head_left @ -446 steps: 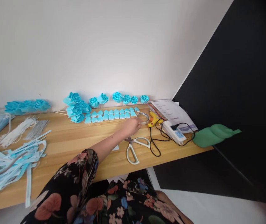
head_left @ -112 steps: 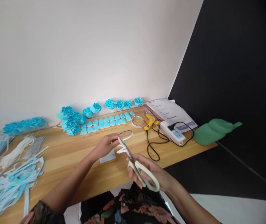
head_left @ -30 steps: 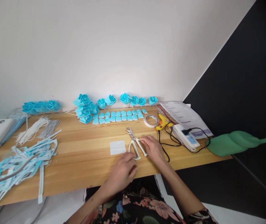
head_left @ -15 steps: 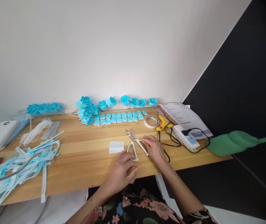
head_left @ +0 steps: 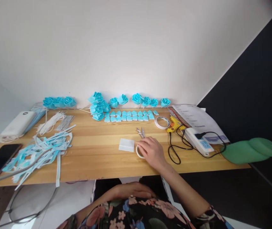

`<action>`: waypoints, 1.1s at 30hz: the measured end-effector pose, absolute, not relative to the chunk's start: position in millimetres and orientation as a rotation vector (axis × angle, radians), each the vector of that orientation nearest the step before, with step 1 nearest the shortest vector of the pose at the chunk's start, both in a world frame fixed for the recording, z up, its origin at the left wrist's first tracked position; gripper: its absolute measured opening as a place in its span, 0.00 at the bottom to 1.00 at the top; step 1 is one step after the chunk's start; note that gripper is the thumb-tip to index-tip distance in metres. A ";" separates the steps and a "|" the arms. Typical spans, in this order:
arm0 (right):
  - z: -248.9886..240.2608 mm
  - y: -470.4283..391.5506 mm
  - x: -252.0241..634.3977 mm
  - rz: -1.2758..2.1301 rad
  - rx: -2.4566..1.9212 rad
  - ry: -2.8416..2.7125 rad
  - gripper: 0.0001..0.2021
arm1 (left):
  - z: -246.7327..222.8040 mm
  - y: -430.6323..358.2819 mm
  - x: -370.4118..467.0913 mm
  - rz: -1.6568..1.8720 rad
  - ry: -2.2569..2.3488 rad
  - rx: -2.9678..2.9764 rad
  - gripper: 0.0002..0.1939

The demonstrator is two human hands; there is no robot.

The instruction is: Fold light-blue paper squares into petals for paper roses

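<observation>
Left hand (head_left: 132,190) has dropped off the wooden table (head_left: 90,159) since half a second ago — now low centre of frame at the lap, lying flat and holding nothing. Right hand (head_left: 150,151) rests palm-down over the handles of the white scissors (head_left: 141,133) just right of centre, fingers loosely spread, not gripping — blade tips poke out above it. White pad (head_left: 126,145) lies just left of the scissors; tape roll (head_left: 162,122) and yellow glue gun (head_left: 175,124) sit further up and right.

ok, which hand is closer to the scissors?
Right. The right hand lies on the scissors, covering the handles; the left hand is below the table edge, in the lap.
</observation>
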State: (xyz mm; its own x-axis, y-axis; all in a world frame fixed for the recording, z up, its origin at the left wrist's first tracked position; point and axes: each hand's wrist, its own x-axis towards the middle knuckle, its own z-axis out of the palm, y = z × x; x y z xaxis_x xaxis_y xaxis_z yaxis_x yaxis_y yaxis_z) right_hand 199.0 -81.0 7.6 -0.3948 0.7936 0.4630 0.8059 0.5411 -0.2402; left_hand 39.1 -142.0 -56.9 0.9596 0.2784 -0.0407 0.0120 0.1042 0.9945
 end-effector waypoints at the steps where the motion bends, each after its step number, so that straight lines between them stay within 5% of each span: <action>1: 9.1 -79.0 190.6 -0.027 -1.262 -2.318 0.09 | -65.9 -139.9 46.0 0.140 0.210 1.509 0.32; 10: 9.4 -72.1 155.2 -0.088 -1.375 -2.637 0.05 | -97.6 -133.0 95.5 0.052 0.193 1.688 0.13; 20: 14.4 -55.3 188.0 0.436 -1.243 -2.138 0.07 | 4.7 -120.2 17.2 0.335 0.322 1.229 0.24; 28: 31.2 -63.3 187.1 0.209 -1.112 -2.245 0.09 | 10.2 -76.0 -12.5 0.687 0.589 0.671 0.29; 33: 42.5 -74.2 179.6 0.140 -1.044 -2.376 0.10 | 9.4 -63.0 0.5 0.772 0.714 0.542 0.13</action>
State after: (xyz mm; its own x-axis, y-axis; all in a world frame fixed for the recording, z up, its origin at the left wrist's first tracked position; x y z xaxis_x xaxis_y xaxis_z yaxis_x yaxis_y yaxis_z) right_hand 179.6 -74.2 42.5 -0.5569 0.7097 0.4314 0.6541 0.6949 -0.2988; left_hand 0.5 -63.0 9.4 0.5085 0.7761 -0.3730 -0.4322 0.6047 0.6690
